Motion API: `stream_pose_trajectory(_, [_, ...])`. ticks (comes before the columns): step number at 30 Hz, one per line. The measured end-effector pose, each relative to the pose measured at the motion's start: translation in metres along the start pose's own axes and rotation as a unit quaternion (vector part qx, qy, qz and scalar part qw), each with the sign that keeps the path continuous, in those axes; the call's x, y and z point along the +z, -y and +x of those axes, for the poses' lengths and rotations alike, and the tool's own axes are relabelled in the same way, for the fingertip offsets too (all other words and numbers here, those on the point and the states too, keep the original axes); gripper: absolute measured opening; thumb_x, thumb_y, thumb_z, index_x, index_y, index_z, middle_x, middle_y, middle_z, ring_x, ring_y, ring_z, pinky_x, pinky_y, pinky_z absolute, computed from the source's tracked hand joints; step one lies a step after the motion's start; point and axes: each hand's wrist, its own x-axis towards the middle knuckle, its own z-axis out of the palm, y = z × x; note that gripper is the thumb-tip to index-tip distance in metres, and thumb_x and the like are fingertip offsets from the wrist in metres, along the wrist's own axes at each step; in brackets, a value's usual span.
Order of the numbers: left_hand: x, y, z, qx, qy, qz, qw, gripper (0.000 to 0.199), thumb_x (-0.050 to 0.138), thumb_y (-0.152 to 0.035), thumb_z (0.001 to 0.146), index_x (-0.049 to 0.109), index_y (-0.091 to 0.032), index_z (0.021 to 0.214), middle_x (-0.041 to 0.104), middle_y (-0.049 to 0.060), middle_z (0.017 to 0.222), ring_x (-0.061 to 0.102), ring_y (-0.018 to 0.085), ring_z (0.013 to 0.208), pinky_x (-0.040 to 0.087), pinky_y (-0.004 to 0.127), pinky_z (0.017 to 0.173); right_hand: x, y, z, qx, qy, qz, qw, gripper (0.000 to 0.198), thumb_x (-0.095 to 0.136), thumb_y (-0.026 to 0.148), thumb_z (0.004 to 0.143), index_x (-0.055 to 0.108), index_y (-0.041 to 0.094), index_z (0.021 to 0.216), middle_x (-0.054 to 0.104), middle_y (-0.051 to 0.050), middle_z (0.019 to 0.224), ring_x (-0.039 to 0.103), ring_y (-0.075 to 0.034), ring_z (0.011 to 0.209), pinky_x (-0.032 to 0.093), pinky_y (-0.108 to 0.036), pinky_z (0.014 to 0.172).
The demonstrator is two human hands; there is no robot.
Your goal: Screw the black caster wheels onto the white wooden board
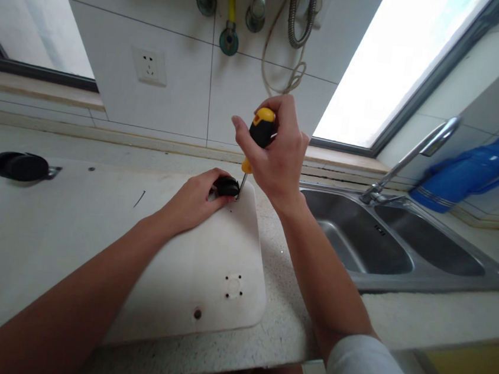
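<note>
My right hand [282, 152] is closed round the yellow and black handle of a screwdriver [262, 130]. Its shaft points down to the base of a black caster wheel [227, 186] near the far right corner of a white board [168, 285]. With its fingers wrapped about that caster, my left hand [197, 199] holds it against the board. The screw under the tip is too small to make out. Several small screw holes [233, 286] mark the board's near right corner. Another black caster [22, 166] is at the board's far left.
Right of the board is a steel double sink [360, 240] with a chrome faucet [413, 159]. A blue thermos jug [467, 174] stands behind it, by the wall. Pipe valves [255, 15], a hanging cable and a wall socket [149, 66] are on the tiles ahead.
</note>
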Motion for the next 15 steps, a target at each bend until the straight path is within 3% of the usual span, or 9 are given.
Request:
stream_pose_trajectory(8, [-0.0046, 0.0016, 0.0013, -0.005, 0.016, -0.015, 1.000, 0.039, 0.084, -0.041, 0.092, 0.072, -0.026, 0.125, 0.085, 0.007, 0.122, 0.079, 0.031, 0.108, 0.062, 0.049, 0.098, 0.0009, -0.0063, -0.0005, -0.025, -0.016, -0.056, 0.998, 0.039, 0.059, 0.067, 0.110, 0.055, 0.030, 0.124, 0.067, -0.002, 0.100, 0.068, -0.021, 0.088, 0.056, -0.038, 0.083])
stream_pose_trajectory(15, [-0.0054, 0.0022, 0.0012, 0.005, 0.024, -0.013, 1.000, 0.035, 0.080, -0.034, 0.091, 0.070, -0.025, 0.123, 0.085, 0.007, 0.123, 0.080, 0.031, 0.113, 0.061, 0.048, 0.103, 0.0014, -0.0089, 0.0004, 0.015, 0.005, -0.046, 0.999, 0.039, 0.061, 0.065, 0.109, 0.053, 0.030, 0.125, 0.067, -0.003, 0.101, 0.070, -0.023, 0.091, 0.057, -0.039, 0.084])
